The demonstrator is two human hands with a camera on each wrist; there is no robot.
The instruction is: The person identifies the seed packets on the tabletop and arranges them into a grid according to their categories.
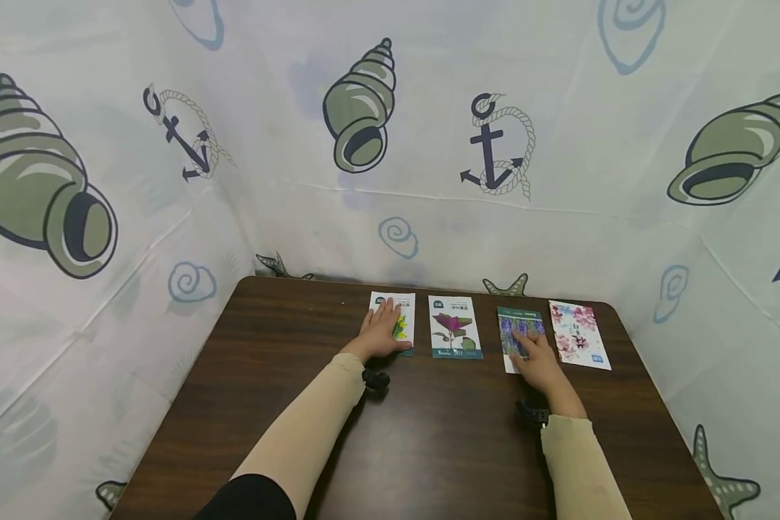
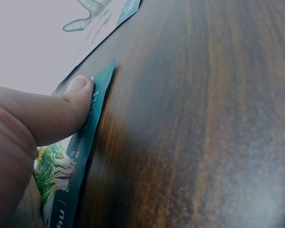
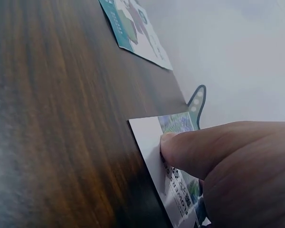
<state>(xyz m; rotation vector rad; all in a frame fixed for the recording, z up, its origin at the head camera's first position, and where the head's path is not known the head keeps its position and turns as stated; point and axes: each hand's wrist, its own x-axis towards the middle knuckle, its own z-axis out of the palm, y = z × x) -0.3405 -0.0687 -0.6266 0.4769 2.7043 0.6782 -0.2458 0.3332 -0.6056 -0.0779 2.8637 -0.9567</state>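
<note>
Four flat picture packets, like seed packets, lie in a row along the far side of the table. My left hand [image 1: 380, 334] rests with spread fingers on the leftmost packet [image 1: 403, 306], which shows yellow flowers. Its thumb [image 2: 76, 104] presses on that packet's green bottom band in the left wrist view. My right hand [image 1: 536, 361] lies over the purple-flower packet [image 1: 510, 319], fingers on its picture. In the right wrist view that thumb [image 3: 180, 149] touches the white lower part. Between the hands lies a packet with a magenta flower [image 1: 453, 328].
A white packet with pink blossoms [image 1: 580, 336] lies right of my right hand. The dark wooden table [image 1: 442, 448] stretches toward me. Behind it hangs a pale cloth [image 1: 429, 238] printed with shells, anchors and starfish. Each wrist carries a small black camera.
</note>
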